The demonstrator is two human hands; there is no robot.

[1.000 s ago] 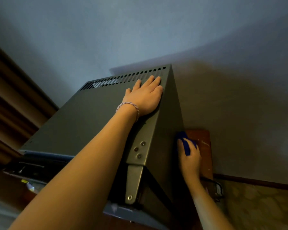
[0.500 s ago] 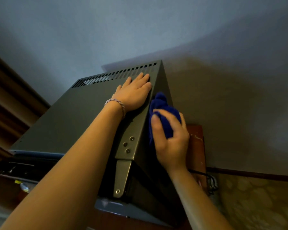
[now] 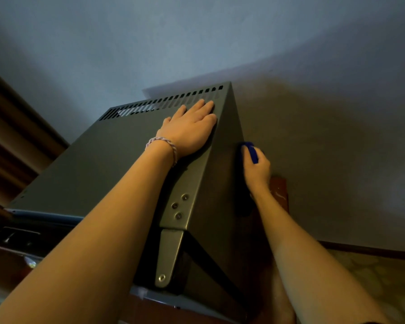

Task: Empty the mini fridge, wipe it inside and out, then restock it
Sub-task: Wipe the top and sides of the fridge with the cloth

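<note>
The grey mini fridge [image 3: 98,164] fills the middle of the view, seen from above, with a row of vent slots along its far top edge. My left hand [image 3: 189,129] lies flat on the top near the right rear corner, fingers straight. My right hand [image 3: 257,167] grips a blue cloth [image 3: 251,152] and presses it against the fridge's dark right side wall, below the top edge. Most of the cloth is hidden by my fingers and the fridge's edge.
A metal hinge bracket [image 3: 171,258] with screws sits at the fridge's near right corner. A brown wooden surface [image 3: 278,190] shows beside the right side, close to the grey wall [image 3: 325,148]. Brown curtain folds [image 3: 12,141] hang at the left.
My right hand has carried the blue cloth from near the top edge down and back along the fridge's right side. My left hand has stayed flat on the top.
</note>
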